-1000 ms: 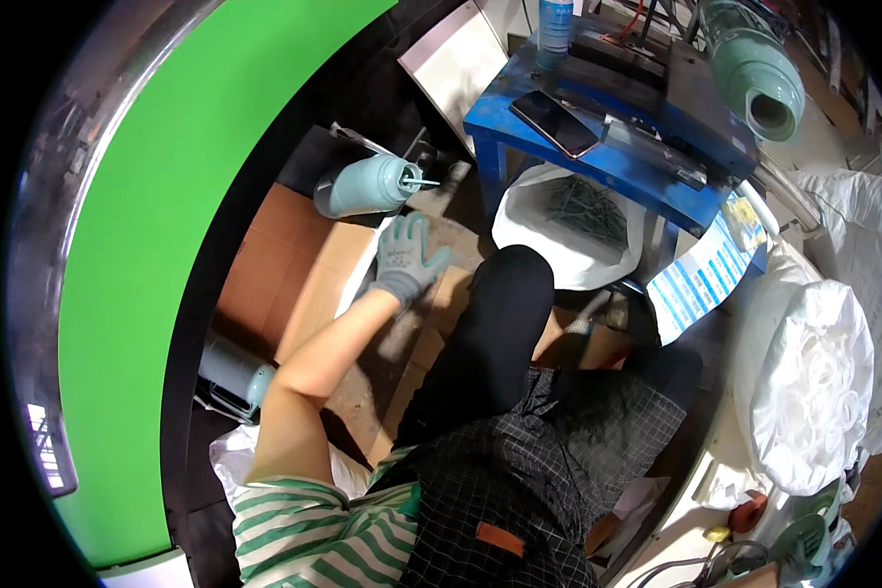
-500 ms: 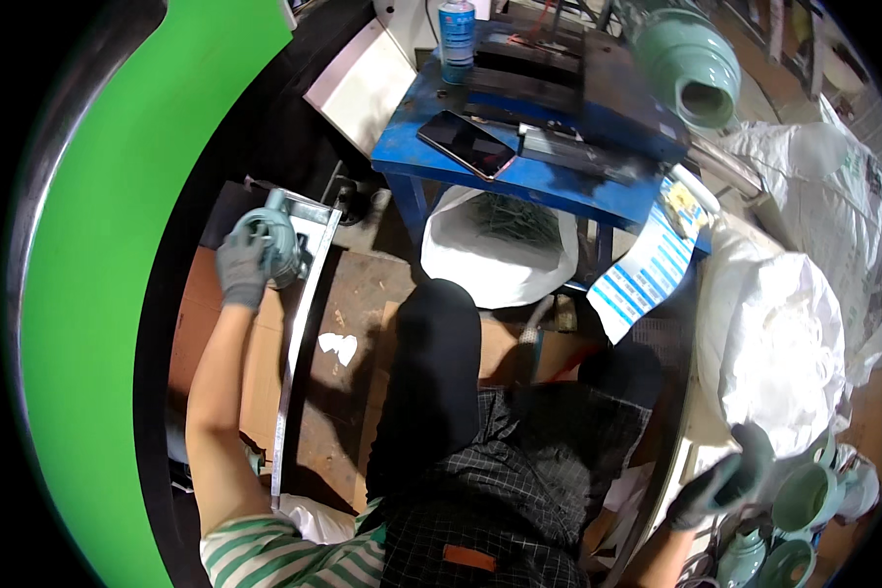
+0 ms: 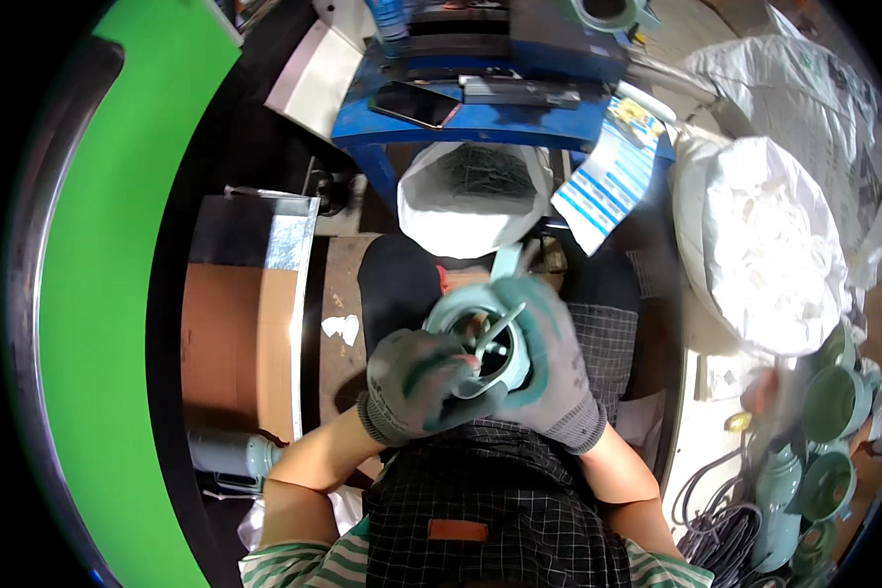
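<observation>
Being held before the checked apron [image 3: 500, 495], the pale green housing [image 3: 461, 302] seems light, stiff, smooth, best taken by its outer wall; the left hand [image 3: 407, 382] is curled at the rim; whether anything is pinched cannot be told; the right side is clasped by the right hand [image 3: 556, 361], grip part-closed.

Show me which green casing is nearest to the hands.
The casing between the left hand and the right hand; the other casings are untouched, away from both.
</observation>
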A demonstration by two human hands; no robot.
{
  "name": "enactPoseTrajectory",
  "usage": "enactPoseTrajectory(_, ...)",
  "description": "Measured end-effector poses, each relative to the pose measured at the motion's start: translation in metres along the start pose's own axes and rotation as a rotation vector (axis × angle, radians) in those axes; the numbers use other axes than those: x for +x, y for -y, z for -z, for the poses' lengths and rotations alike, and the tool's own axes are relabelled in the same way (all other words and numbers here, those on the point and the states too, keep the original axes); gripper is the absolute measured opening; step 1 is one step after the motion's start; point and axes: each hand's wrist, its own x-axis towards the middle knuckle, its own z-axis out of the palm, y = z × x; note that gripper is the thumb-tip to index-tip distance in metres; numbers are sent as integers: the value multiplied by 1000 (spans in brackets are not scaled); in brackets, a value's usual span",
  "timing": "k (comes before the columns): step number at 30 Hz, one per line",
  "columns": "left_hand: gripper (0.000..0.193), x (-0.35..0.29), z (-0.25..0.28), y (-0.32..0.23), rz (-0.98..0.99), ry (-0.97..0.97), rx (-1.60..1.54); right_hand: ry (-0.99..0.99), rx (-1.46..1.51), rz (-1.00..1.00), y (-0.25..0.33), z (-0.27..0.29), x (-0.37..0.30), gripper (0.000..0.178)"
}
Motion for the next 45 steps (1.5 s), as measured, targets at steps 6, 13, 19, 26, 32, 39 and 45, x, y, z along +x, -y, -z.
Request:
enactPoseTrajectory(6,95,16,-22,5,332,223,-207,39,-188,-153,-13,-5,-20,86)
enactPoseTrajectory(13,36,9,-17,4,51,177,-197,30,-223,-78,-20,-15,-10,84)
enactPoseTrajectory(19,29,0,-8,-5,71,386,-83,84,-183,-101,-15,-20,-19,86)
enactPoseTrajectory(26,33,8,-6,4,41,391,-405,54,-43,-61,-26,-3,-12,67)
enactPoseTrajectory(32,35,8,-13,12,-116,416,-253,191,39,-21,-43,7,4,83)
enactPoseTrajectory(39,99,47,-50,63,120,-29,182,-51,-89,41,-91,-11,79,77)
enactPoseTrajectory(45,110,38,-51,48,202,108,-249,-25,-100,89,-62,27,59,82)
